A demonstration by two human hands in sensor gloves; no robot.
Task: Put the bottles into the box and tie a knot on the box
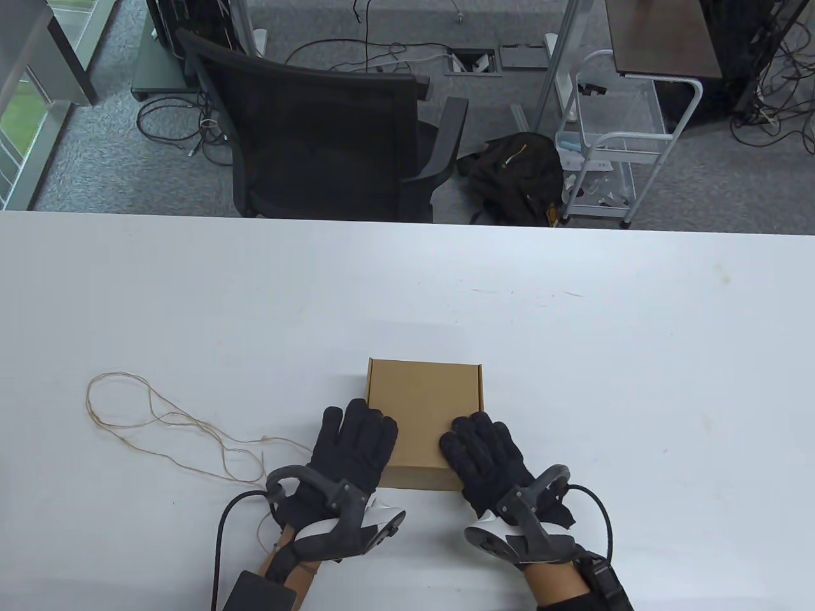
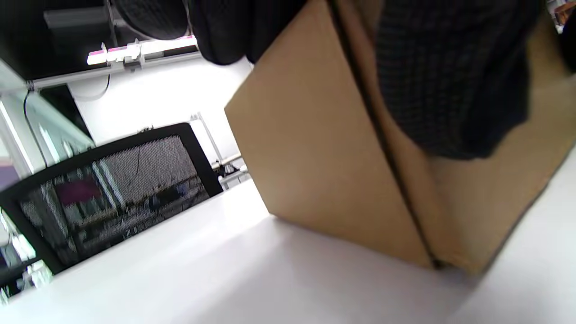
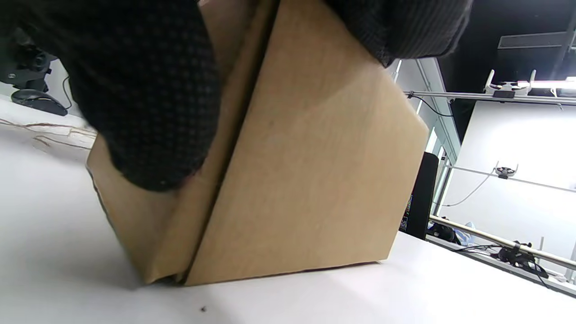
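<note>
A closed brown cardboard box (image 1: pixel 423 398) lies on the white table (image 1: pixel 573 356) near its front edge. My left hand (image 1: pixel 358 439) rests on the lid's near left corner with its fingers laid flat. On the near right corner my right hand (image 1: pixel 479 442) presses down. In the left wrist view the box (image 2: pixel 324 148) fills the middle and the gloved thumb (image 2: pixel 450 76) lies against its front face. In the right wrist view the thumb (image 3: pixel 148 90) likewise presses the box (image 3: pixel 315 180) at its front. No bottles show.
A thin brown string (image 1: pixel 159 420) lies in loose loops on the table left of my left hand, also seen as string (image 3: pixel 45 130) in the right wrist view. A black office chair (image 1: pixel 325 127) stands beyond the table's far edge.
</note>
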